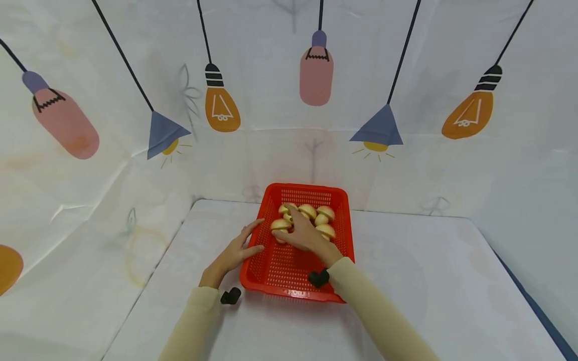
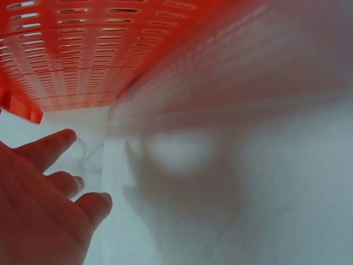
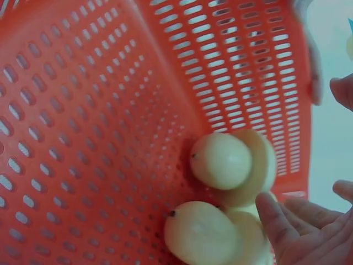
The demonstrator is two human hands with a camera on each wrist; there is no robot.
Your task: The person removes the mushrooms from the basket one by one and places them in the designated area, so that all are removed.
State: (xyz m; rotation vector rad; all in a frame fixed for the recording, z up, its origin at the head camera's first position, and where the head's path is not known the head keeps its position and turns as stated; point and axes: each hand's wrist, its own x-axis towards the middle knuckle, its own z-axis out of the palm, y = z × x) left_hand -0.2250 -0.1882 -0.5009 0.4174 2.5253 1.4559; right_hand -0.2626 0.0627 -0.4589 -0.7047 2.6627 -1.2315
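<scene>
A red plastic basket with slotted walls stands on the white table. Several toy mushrooms, with pale stems and yellow-pink caps, lie grouped in its far half. My right hand reaches over the group from the right, fingers spread and none curled round a mushroom. In the right wrist view its fingertips are beside the caps of two mushrooms; whether they touch is unclear. My left hand is at the basket's left side, fingers extended towards the rim. The left wrist view shows it beneath the outer slotted wall.
The white tabletop spreads around the basket. Behind it hangs a pale cloth backdrop printed with lamps and bulbs. A dark wrist device sits at the right cuff, another at the left cuff.
</scene>
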